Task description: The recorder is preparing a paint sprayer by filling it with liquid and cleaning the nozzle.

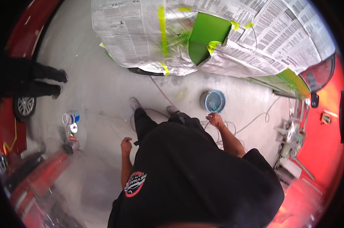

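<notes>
In the head view, a round blue-grey bucket is seen on the concrete floor, forward of the right foot and to its right; a teal item is seen inside it, though whether it is a sponge or a cloth cannot be told, nor is the depth of any liquid shown. The bucket's wall is judged to be stiff, and to be slippery if wet; if liquid is held in it, it should be heavy and prone to slopping, so a grip by the bail, if one is fitted, or by opposite sides of the rim would be best; the teal item is judged to be light and soft, best pinched from above.

The right hand is seen in line with the bucket's near rim, though at what height above the floor cannot be told, nor whether the rim is touched; the forearm is angled forward and inward from a bent elbow, and the fingers are drawn together; whether anything small is pinched between them cannot be told. The left hand is hung beside the left thigh, well apart from the bucket, with the forearm lowered along the torso; the fingers appear loosely curled, and no object is seen in them, though how far they are spread cannot be made out.
</notes>
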`<state>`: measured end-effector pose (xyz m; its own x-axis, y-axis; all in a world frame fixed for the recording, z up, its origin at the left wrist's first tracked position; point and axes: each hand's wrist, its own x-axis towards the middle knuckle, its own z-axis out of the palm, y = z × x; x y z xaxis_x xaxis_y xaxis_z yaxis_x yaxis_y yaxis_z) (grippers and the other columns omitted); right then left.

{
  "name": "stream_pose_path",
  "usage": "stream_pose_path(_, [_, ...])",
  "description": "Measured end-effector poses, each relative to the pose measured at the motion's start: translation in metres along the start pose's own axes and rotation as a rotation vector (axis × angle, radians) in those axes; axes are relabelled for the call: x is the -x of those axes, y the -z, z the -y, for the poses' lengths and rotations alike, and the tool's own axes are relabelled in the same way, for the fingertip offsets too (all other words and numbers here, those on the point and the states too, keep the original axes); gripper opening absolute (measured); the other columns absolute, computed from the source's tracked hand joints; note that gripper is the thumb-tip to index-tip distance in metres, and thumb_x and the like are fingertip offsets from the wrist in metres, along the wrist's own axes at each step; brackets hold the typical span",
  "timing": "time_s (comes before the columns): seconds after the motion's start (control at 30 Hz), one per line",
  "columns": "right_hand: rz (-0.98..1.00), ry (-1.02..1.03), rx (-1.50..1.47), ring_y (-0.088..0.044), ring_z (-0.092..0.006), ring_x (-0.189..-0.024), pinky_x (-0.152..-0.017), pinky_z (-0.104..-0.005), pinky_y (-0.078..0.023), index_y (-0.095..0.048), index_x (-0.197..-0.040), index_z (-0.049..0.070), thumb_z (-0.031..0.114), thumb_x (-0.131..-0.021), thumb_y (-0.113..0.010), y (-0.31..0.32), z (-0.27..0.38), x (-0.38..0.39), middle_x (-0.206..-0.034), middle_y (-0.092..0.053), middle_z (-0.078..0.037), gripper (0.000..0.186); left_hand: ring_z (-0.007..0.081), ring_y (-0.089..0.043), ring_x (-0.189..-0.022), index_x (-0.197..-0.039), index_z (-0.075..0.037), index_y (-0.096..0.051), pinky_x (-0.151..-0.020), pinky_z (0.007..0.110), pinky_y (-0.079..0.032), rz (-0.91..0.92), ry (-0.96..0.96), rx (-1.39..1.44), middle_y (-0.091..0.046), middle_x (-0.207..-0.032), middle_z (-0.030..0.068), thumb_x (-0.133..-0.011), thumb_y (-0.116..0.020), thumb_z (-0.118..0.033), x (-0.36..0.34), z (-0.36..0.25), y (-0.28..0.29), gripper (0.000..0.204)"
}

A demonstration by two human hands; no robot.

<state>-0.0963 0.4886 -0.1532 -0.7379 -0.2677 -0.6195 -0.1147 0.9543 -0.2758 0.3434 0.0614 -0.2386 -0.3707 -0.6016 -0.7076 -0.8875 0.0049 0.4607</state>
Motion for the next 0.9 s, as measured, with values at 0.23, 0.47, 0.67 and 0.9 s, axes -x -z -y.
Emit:
stream_pose_path(0.23, [0.054, 0.058, 0.004, -0.067, -0.0397, -0.104, -0.092, -0.0429, -0.053, -0.074, -0.102, 0.001, 0.036, -0.089, -0.066, -0.033, 0.104, 0.069, -0.106, -0.072, -0.022, 0.038, 0.0260, -0.069, -0.068, -0.094, -0.004, -0.073, -0.069, 0.038, -0.054, -0.067, -0.001, 0.053, -0.073, -0.083, 0.0175, -0.091, -0.062, -0.023, -0.086, 0.037, 0.139, 0.022])
stream_pose_path(0.47, [-0.054, -0.040, -0.185, -0.069, -0.0375, -0.104, -0.089, -0.0415, -0.054, -0.071, -0.110, 0.000, 0.035, -0.090, -0.066, -0.070, 0.172, 0.094, -0.109, -0.072, -0.022, 0.041, 0.0185, -0.063, -0.057, -0.079, -0.002, -0.074, -0.061, 0.032, -0.051, 0.152, 0.140, -0.123, -0.066, -0.062, 0.0092, -0.092, -0.064, -0.041, -0.141, 0.004, 0.227, 0.041])
stream_pose_path(0.67, [-0.126, -0.215, -0.385, -0.068, -0.0394, -0.105, -0.092, -0.0425, -0.053, -0.071, -0.113, 0.000, 0.037, -0.090, -0.066, -0.111, 0.175, 0.135, -0.108, -0.071, -0.024, 0.044, 0.0162, -0.062, -0.057, -0.079, -0.002, -0.074, -0.059, 0.033, -0.051, 0.500, 0.163, -0.091, -0.066, -0.065, 0.0080, -0.095, -0.057, -0.051, -0.190, -0.071, 0.228, 0.055])
stream_pose_path(0.9, [-0.133, -0.361, -0.530, -0.066, -0.0391, -0.109, -0.096, -0.0421, -0.051, -0.073, -0.110, 0.000, 0.038, -0.087, -0.067, -0.189, 0.127, 0.187, -0.110, -0.070, -0.025, 0.045, 0.0274, -0.071, -0.086, -0.102, -0.003, -0.072, -0.080, 0.038, -0.054, 0.280, -0.526, -0.477, -0.073, -0.089, 0.0169, -0.098, -0.055, -0.042, -0.210, -0.145, 0.190, 0.043])
